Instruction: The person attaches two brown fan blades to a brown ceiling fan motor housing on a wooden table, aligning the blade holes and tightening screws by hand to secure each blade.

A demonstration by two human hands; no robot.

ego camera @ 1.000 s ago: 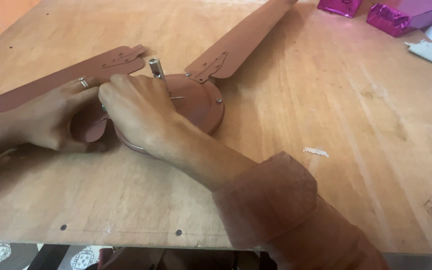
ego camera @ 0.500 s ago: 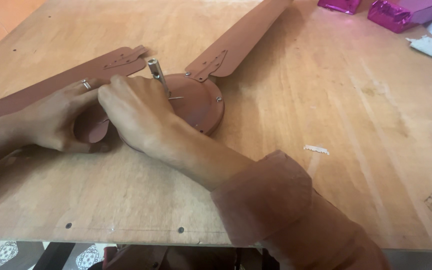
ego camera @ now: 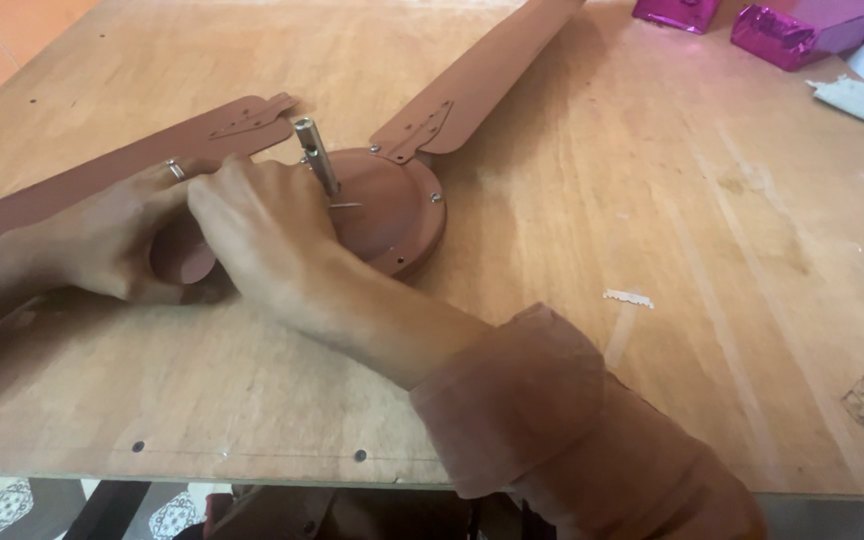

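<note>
Little has shifted — our right hand (ego camera: 262,225) stays curled, fingers pressed together on the brown fan motor housing (ego camera: 392,205) just past our fingertips, beside the steel shaft (ego camera: 317,155). Our left hand (ego camera: 117,235) lies spread alongside. Stiff, heavy metal — grip the rim; open plywood table (ego camera: 652,200) rightward.

Both hands meet, fingers curled, at the 10 o'clock part of the view.
The right hand (ego camera: 262,235) reaches in from 5 o'clock, sleeve bunched at the forearm, knuckles up; the left hand (ego camera: 117,240) enters from 9 o'clock, a ring on one finger, fingertips tucked under the right's.
</note>
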